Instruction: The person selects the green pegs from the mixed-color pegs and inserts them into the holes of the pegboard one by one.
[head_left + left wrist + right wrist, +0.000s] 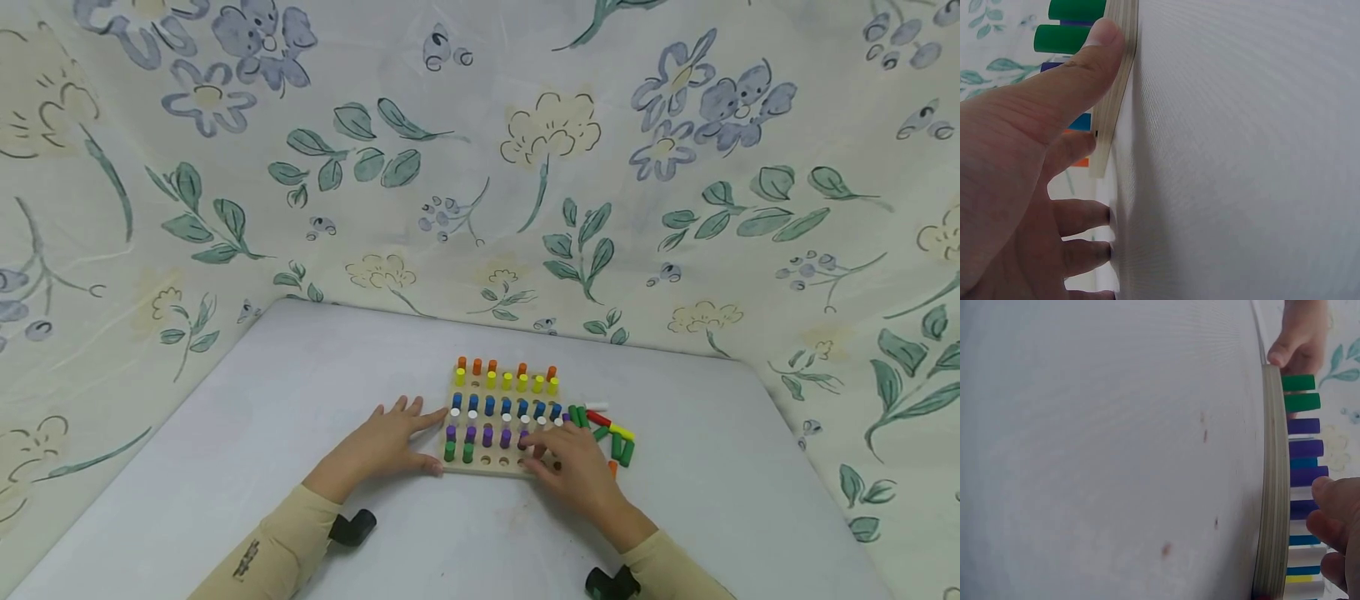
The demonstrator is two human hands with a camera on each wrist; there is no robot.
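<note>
Loose pegs [627, 452]: just beside right hand [579, 467]
Left hand [381, 448]: spread, touching pegboard [480, 470] edge
Right hand: fingertips at purple peg [523, 434], pinch unclear

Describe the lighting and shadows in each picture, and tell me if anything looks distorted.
Head view: brightest, with fairly even light across the white table; left wrist view: dimmer, a soft grey shadow beside the pegboard, the left hand looking muted; right wrist view: also dim, the pegboard's edge looking bowed, probably lens distortion.
</note>
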